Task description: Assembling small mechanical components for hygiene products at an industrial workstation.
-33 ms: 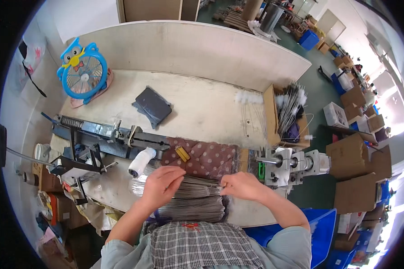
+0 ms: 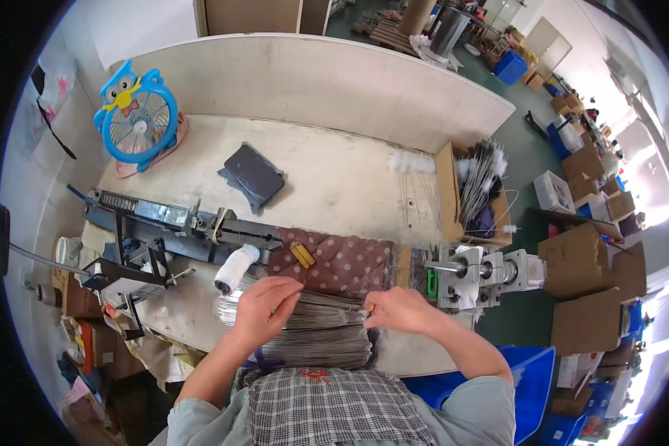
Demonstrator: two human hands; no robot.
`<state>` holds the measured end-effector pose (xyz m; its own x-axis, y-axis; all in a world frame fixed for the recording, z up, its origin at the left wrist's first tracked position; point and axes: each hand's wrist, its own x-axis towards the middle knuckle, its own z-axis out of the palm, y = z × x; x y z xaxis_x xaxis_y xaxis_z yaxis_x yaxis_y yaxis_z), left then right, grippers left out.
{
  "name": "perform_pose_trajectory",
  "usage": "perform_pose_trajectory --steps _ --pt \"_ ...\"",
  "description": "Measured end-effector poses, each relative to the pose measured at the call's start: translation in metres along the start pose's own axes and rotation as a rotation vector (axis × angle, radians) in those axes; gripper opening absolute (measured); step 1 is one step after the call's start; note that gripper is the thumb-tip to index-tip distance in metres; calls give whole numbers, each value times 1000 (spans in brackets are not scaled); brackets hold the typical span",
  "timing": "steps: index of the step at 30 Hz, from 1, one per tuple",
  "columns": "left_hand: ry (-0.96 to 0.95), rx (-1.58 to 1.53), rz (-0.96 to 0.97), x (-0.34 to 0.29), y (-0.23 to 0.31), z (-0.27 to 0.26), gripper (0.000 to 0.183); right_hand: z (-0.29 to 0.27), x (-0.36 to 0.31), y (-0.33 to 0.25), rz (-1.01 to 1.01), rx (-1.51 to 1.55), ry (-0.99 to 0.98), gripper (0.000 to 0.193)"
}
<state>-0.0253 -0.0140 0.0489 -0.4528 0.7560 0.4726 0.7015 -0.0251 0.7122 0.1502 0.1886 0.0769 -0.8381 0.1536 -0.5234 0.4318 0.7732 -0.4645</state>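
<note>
A thick bundle of thin grey metal wires (image 2: 320, 346) lies crosswise at the table's front edge, against my checked apron (image 2: 334, 409). Over its left part is my left hand (image 2: 266, 306), thumb and fingers pressed together in a pinch; anything between the fingertips is too fine to make out. At the right-hand ends of the wires my right hand (image 2: 398, 308) is closed, its fingertips pinching wire ends. Behind the bundle a brown polka-dot cloth (image 2: 346, 264) covers the table, with a small yellow piece (image 2: 302, 255) on it. A white roll (image 2: 236, 267) stands by my left hand.
On the left sits a black metal fixture with a spring (image 2: 163, 219); on the right, a metal clamp device with a rod (image 2: 487, 271). Farther back are a dark wrapped block (image 2: 253, 177), a blue owl-shaped fan (image 2: 139, 123) and a carton of white-tipped wires (image 2: 447, 193). A blue bin (image 2: 531, 394) stands lower right.
My left hand has shifted very slightly to the left. My right hand stays at the wire ends.
</note>
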Motion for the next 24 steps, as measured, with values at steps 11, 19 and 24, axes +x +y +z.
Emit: perform_pose_trajectory --steps 11,19,24 --pt "-61 -239 -131 -15 21 -13 13 -39 -30 9 -87 -172 418 12" --pt "-308 -1634 -837 44 40 91 45 -82 -23 62 -119 105 700 16" --pt "-267 -1227 -652 91 22 133 33 -78 -13 61 -8 -169 557 20"
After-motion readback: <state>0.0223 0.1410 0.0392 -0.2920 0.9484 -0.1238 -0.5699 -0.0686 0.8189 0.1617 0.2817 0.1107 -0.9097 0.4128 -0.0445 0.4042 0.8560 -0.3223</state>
